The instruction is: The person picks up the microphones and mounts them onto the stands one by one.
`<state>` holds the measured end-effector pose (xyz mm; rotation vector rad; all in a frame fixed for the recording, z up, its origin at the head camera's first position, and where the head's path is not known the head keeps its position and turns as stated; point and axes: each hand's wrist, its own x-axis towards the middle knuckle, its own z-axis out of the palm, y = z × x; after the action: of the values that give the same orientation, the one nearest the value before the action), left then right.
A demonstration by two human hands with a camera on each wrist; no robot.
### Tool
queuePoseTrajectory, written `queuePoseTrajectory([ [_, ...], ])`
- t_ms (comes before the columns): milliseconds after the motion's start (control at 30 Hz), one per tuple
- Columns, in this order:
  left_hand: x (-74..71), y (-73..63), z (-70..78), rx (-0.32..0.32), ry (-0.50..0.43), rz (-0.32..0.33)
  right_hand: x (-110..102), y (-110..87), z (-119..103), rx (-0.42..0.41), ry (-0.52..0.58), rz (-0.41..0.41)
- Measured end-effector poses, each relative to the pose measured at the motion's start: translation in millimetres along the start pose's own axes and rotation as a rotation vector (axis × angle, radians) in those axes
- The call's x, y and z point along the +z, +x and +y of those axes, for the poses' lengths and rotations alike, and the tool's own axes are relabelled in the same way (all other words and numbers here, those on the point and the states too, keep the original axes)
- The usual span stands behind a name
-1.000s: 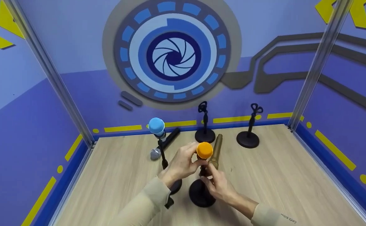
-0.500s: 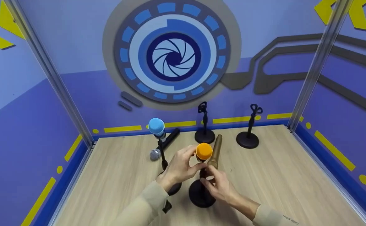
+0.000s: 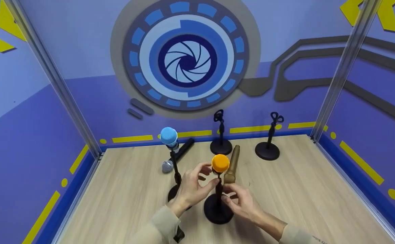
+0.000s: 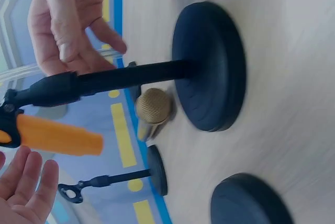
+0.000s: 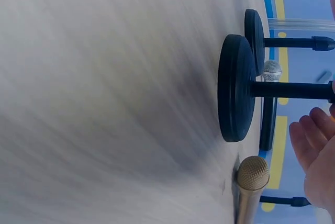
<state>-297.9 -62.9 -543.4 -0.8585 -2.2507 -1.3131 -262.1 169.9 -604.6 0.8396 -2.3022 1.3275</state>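
Note:
An orange microphone [image 3: 220, 163] sits in the clip of a black desk stand [image 3: 218, 208] upright on the table. My left hand [image 3: 195, 186] is left of it, thumb and forefinger spread around the clip area; in the left wrist view its fingers [image 4: 31, 182] lie loose beside the orange handle. My right hand [image 3: 244, 201] is at the right of the pole, fingers loosely bent; the left wrist view shows a gap between it and the pole. Behind lies a gold microphone [image 3: 232, 165]. Left of my hands a light-blue microphone [image 3: 169, 136] stands in another black stand.
A black microphone with a silver head [image 3: 167, 166] lies behind the blue one's stand. Two stands with bare clips, one at back centre [image 3: 221, 146] and one at back right [image 3: 267, 150], stand near the rear wall. Patterned panels enclose the wooden table [image 3: 302, 189].
Both hands have loosened and drawn slightly away from the orange microphone and its stand, the right one down and to the right. The microphone stays in place on the stand.

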Motion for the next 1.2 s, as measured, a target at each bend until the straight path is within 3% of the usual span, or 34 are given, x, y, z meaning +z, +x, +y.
queuePoseTrajectory([
  [467,16.0,-21.3,-4.9,0.02,0.023,-0.021,1.4,-5.7,4.5,0.164,-0.173,-0.146],
  [700,24.2,-28.3,-6.7,0.016,0.029,-0.042,6.5,-7.8,8.3,0.194,-0.271,-0.2],
  [933,32.9,-32.3,-8.9,0.037,0.007,-0.062,7.0,-8.4,13.2,0.194,-0.232,-0.228],
  [1200,38.8,-33.4,-11.6,0.028,-0.024,-0.084,10.6,-8.7,13.3,0.194,-0.312,-0.265],
])
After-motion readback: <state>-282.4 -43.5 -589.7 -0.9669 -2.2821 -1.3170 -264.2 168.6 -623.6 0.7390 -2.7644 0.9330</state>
